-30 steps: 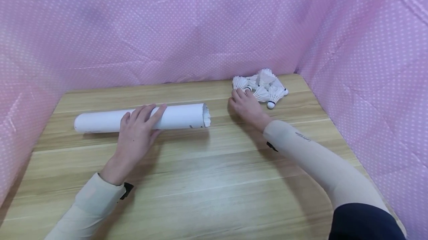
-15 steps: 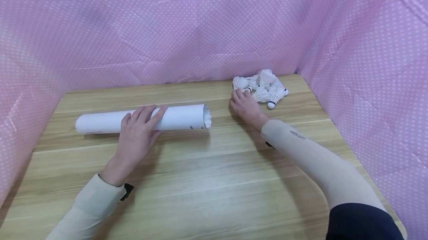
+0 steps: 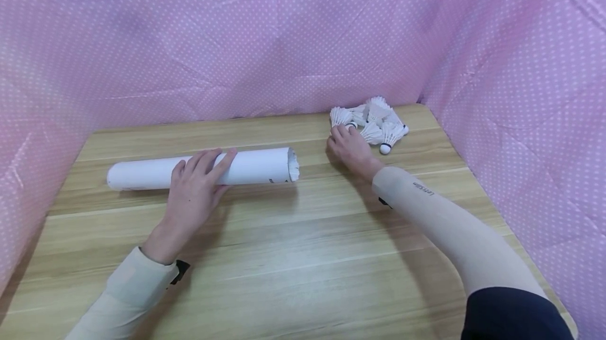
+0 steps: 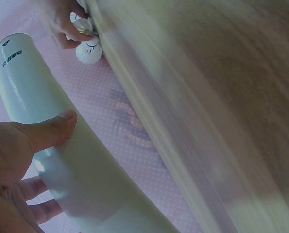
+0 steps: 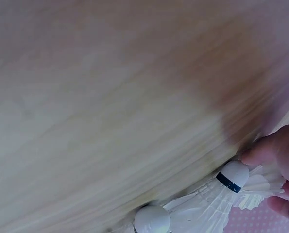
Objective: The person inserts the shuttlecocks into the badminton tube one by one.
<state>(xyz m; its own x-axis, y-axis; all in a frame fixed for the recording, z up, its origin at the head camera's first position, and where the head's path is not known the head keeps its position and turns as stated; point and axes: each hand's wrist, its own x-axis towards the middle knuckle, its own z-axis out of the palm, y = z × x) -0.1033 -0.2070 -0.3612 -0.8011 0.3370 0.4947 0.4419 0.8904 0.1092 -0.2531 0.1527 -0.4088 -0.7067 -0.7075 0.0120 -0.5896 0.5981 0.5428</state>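
Observation:
A long white shuttlecock tube (image 3: 258,165) lies on its side, its mouth facing right with feather tips showing inside. My left hand (image 3: 194,187) grips it round the middle; in the left wrist view the thumb (image 4: 52,131) presses along the tube (image 4: 91,170). At the back right, my right hand (image 3: 352,151) pinches a shuttlecock (image 3: 340,116) at the left side of a heap of shuttlecocks (image 3: 379,111). Its feathers point toward the back, while the fingers partly hide its cork. The right wrist view has thumb and fingers beside a shuttlecock cork with a dark band (image 5: 231,175).
The wooden table (image 3: 284,256) carries the tube and the heap. A pink dotted cloth (image 3: 265,40) hangs close behind the table's back edge and along its sides. One shuttlecock (image 3: 391,135) lies at the heap's front right, cork toward me.
My right hand stays at the heap with only a very slight shift. The tube has barely moved, and my left hand keeps its hold on it.

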